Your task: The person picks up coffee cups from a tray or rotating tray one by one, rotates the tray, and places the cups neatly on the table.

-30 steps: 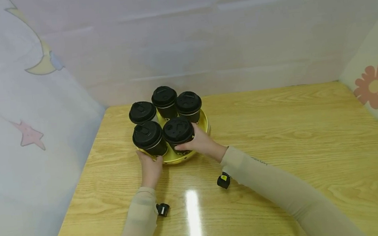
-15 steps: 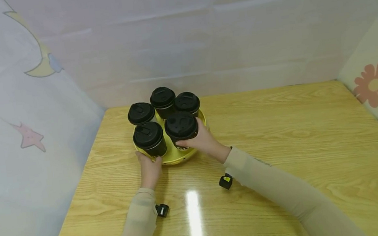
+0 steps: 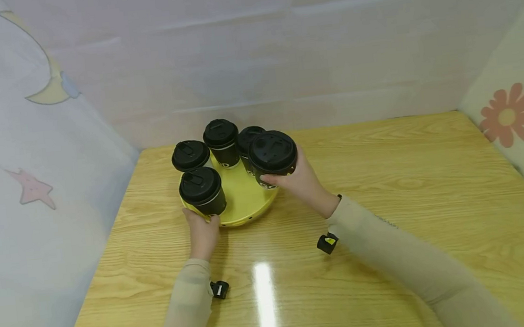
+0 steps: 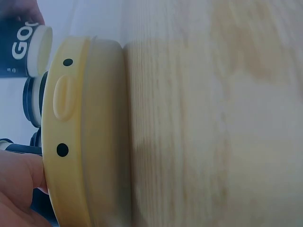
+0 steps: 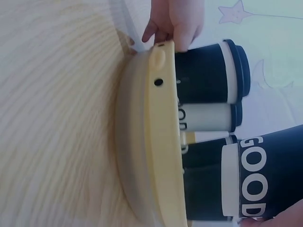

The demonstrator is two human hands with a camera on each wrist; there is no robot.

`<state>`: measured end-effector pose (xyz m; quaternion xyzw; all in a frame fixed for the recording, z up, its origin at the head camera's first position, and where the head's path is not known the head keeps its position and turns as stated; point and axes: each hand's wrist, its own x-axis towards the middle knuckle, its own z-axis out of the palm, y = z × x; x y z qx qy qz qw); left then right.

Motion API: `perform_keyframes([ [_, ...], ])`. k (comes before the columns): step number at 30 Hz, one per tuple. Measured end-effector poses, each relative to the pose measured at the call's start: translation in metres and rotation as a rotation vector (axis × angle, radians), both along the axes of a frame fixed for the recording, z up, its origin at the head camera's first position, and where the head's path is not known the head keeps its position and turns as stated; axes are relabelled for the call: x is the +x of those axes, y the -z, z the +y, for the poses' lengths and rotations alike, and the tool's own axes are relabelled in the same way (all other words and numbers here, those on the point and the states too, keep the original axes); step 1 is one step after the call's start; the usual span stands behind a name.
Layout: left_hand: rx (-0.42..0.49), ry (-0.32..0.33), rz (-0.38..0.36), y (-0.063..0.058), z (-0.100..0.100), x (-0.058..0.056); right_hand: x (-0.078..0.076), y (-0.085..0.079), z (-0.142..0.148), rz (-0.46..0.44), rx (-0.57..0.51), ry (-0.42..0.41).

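Observation:
A black paper coffee cup (image 3: 273, 154) with a black lid is held above the right side of a round yellow tray (image 3: 246, 194) by my right hand (image 3: 306, 183). "GOOD" reads on the lifted cup (image 5: 279, 172) in the right wrist view, where its base hangs clear of the tray. My left hand (image 3: 202, 233) grips the tray's near-left rim, thumb on top and fingers below, as the right wrist view shows. Several lidded cups stand on the tray: one near left (image 3: 202, 191), one behind it (image 3: 191, 156), one at the back (image 3: 222, 141), and one partly hidden by the lifted cup.
The tray (image 4: 66, 132) has two black dots and a raised oval on its side and rests on a wooden table (image 3: 389, 187). A pale cloth backdrop (image 3: 251, 58) rises behind and at both sides. Black wrist cameras hang under both sleeves.
My right hand has lifted the front-right cup off the tray and moved it up and to the right, baring the tray's surface there. My left hand stays on the rim.

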<state>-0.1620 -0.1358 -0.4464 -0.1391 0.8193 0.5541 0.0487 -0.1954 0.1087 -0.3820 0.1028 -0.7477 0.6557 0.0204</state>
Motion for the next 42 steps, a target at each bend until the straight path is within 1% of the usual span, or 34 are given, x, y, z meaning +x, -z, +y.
perform_keyframes([
  [5,-0.006,-0.007,0.004,0.000,-0.002,-0.002,-0.002,-0.003,0.014,0.046,-0.039,0.024],
  [10,-0.014,-0.008,0.007,0.000,-0.004,-0.003,-0.002,-0.003,0.022,0.023,-0.050,0.070],
  [13,-0.019,-0.007,0.009,0.000,-0.005,-0.003,-0.004,-0.001,0.026,0.006,-0.048,0.110],
  [20,-0.007,0.002,-0.005,-0.002,-0.005,-0.003,-0.009,0.009,0.032,-0.041,-0.030,0.227],
  [25,-0.007,0.003,-0.013,-0.001,-0.005,-0.003,-0.012,0.017,0.036,-0.083,-0.023,0.266],
  [28,-0.006,0.003,-0.008,0.000,-0.005,-0.002,-0.013,0.022,0.039,-0.077,-0.036,0.273],
  [32,-0.004,0.005,0.000,0.001,-0.004,-0.002,-0.015,0.028,0.042,-0.039,-0.050,0.284],
  [37,0.010,0.008,-0.011,0.001,-0.003,-0.002,-0.018,0.036,0.045,-0.010,-0.075,0.299],
  [40,0.013,0.007,-0.017,0.001,-0.003,-0.002,-0.020,0.040,0.046,-0.007,-0.085,0.324],
  [42,0.012,0.007,-0.021,0.002,-0.002,-0.002,-0.021,0.041,0.046,-0.015,-0.073,0.348],
])
